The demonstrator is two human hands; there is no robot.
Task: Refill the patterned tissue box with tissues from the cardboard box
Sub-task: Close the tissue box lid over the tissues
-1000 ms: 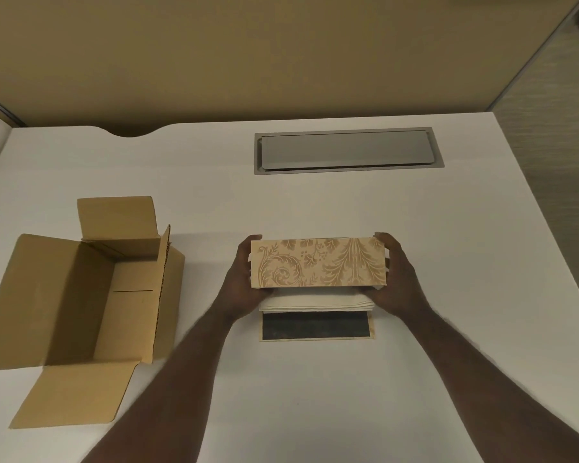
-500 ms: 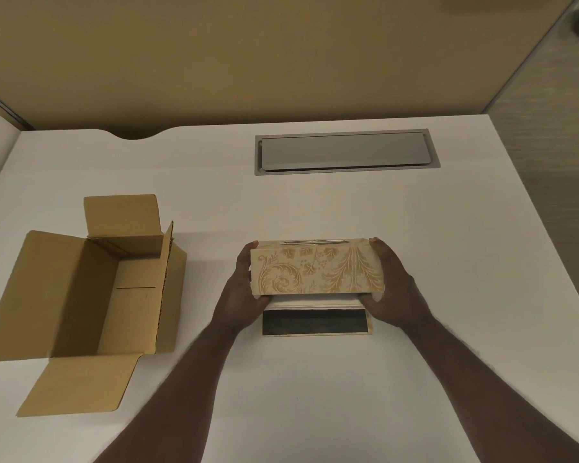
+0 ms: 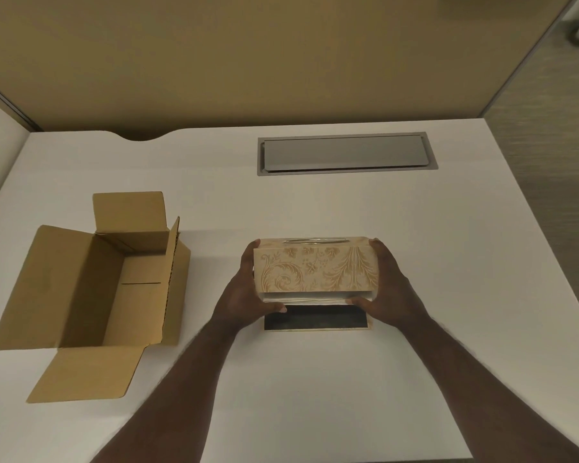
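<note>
The patterned tissue box (image 3: 316, 269), beige with gold leaf scrolls, is held just above the table with its slot side turned up and away. My left hand (image 3: 248, 295) grips its left end and my right hand (image 3: 386, 289) grips its right end. White tissues (image 3: 310, 299) show as a thin strip under the box's lower edge, with my thumbs pressed against them. The box's base panel (image 3: 315, 320), dark inside with a pale rim, lies flat on the table right below. The cardboard box (image 3: 91, 285) stands open at the left; its inside looks empty.
A grey metal cable hatch (image 3: 346, 154) is set into the white table (image 3: 448, 262) behind the tissue box. A tan partition wall rises behind the table. The table's right edge drops to a carpeted floor.
Both hands have tilted the patterned box so its slot side now faces up, and lowered it over the tissues. Less of the white stack shows than a second ago.
</note>
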